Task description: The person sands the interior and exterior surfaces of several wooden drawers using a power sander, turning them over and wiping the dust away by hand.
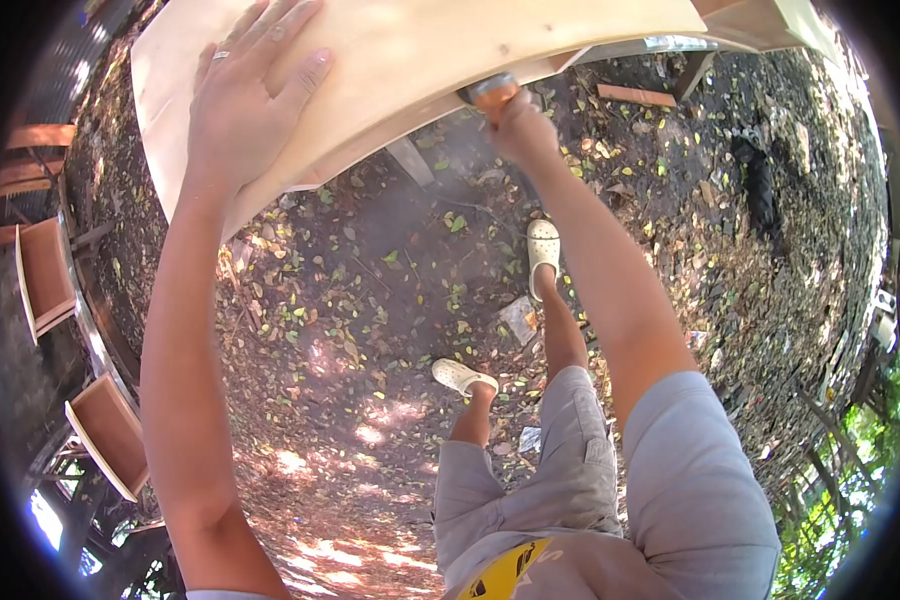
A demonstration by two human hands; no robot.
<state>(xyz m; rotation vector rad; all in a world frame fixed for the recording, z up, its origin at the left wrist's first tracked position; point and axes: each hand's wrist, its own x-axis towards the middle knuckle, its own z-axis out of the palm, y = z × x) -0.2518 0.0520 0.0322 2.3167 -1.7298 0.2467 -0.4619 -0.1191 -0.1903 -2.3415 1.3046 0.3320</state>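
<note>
Outdoors, head view. Presses left hand (255, 100) flat on top of board (440, 45), fingers spread, grip released. Wears ring (221, 55) on one finger. Clenches right hand (518, 128) around tool (495, 92), grip grasping its orange handle, tight against the board's near edge and well right of the left hand. Cannot tell the tool's working end: hidden at the edge. Stretches both arms forward.

Shows board pale and bare across the top of the view, raised above ground (370, 300) strewn with dry leaves and patched with sunlight. Stands beneath in white clogs (543, 250), one foot ahead of the other, in grey shorts (570, 460). Shows wooden frames (45, 275) at far left, well apart from the board, and offcut (635, 95) lying on the ground, near the right hand.
</note>
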